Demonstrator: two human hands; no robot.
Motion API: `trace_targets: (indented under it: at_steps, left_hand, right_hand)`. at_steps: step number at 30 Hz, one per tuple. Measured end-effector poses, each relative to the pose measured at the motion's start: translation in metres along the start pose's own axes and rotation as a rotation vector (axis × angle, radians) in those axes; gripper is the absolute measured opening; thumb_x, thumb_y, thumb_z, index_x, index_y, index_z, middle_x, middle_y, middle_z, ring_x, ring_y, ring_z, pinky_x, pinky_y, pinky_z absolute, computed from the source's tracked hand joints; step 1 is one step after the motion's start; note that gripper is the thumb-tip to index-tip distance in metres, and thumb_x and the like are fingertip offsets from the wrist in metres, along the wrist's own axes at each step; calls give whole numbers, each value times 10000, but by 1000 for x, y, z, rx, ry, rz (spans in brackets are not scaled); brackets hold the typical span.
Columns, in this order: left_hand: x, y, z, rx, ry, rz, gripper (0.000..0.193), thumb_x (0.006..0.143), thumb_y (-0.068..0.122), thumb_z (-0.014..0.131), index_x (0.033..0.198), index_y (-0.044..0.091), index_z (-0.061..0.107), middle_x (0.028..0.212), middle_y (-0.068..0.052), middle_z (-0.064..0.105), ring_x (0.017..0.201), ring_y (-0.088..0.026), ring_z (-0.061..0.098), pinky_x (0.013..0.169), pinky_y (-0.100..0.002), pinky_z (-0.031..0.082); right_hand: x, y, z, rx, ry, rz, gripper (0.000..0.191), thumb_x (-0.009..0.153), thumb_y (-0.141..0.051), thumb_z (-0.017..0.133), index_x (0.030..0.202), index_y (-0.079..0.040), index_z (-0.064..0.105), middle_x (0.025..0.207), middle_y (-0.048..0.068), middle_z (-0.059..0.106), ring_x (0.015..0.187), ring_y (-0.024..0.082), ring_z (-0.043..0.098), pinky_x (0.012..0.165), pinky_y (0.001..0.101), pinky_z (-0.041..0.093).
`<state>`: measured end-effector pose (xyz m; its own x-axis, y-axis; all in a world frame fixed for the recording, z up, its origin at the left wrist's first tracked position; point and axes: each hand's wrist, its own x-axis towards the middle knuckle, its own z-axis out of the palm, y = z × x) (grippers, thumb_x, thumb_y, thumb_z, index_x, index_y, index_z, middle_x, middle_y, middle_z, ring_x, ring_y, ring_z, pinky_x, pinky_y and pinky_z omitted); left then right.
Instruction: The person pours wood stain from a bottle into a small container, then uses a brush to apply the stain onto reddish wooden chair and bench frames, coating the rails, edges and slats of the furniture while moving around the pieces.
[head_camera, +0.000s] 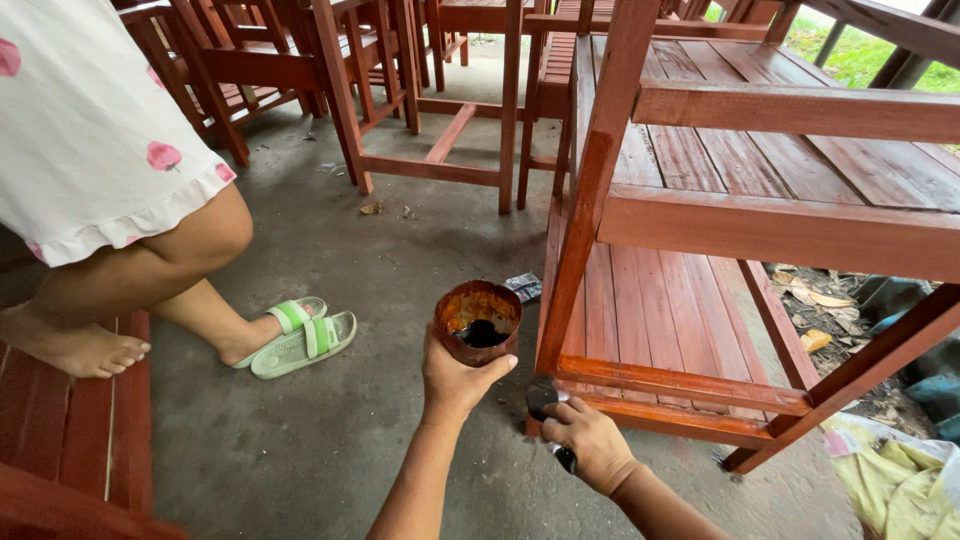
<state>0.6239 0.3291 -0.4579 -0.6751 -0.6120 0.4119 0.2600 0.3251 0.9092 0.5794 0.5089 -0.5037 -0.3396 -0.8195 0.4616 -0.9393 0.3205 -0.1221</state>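
- Left hand (457, 378): near centre, fingers wrapped from below around a small stain-crusted cup (479, 321), holding it upright.
- Cup: round, its rim and inside coated orange-brown, with a pool of dark liquid at the bottom; it is held just left of the front leg (590, 200) of the wooden shelf unit (770, 225).
- Right hand (590, 443): near, right of the left hand, fingers closed around a dark-handled tool (548, 410), probably a brush; its working end lies against the foot of the front leg and cannot be seen clearly.
- Wooden shelf unit: red-brown stained, with slatted shelves, filling the right half of the scene; its lowest rail (680, 385) runs just beyond the right hand.
- Another person (110, 200): far left, in a white garment with pink spots, one bare foot on a red-brown slatted bench (80, 430), the other beside green-and-white sandals (300, 335).
- Concrete floor (330, 440): grey, with a small crumpled wrapper (524, 288) lying beyond the cup.
- Stained wooden chairs and frames (400, 90): standing far, across the top of the scene.
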Motion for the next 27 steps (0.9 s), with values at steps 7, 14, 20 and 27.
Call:
trace_targets:
  at_steps: [7,14,20,27]
  left_hand:
    - [0,11,4,3,-8,1,942,524,197,966,1313,30,481,1291,-123,613,1212,-246,629,1025,-377,526]
    - [-1,27,21,-46,-6,100,974,504,179,995,1311,20,473,1265,-121,629,1188,-242,651,998,-374,552]
    - [-1,39,27,-135,-18,131,944,526,190,992,1297,11,478,1252,-125,650,1175,-244,668,996,-376,570]
    - [-5,53,30,-58,-19,130,910,520,228,990,1269,6,524,1230,-142,653,1158,-251,672,990,-382,561]
  right_hand:
    - [23,32,-46,58,293,100,115,754,-56,690,841,-125,661,970,117,708,839,321,686,728,412,572]
    - [64,35,-132,152,608,195,138,814,16,713,896,-92,690,979,120,743,917,269,740,813,358,584]
    - [64,37,-154,105,710,6,193,807,79,741,903,-78,682,1105,124,739,1038,254,734,886,354,593]
    - [44,39,-132,239,490,69,215,730,92,712,878,-61,683,1066,117,759,1016,259,734,874,360,573]
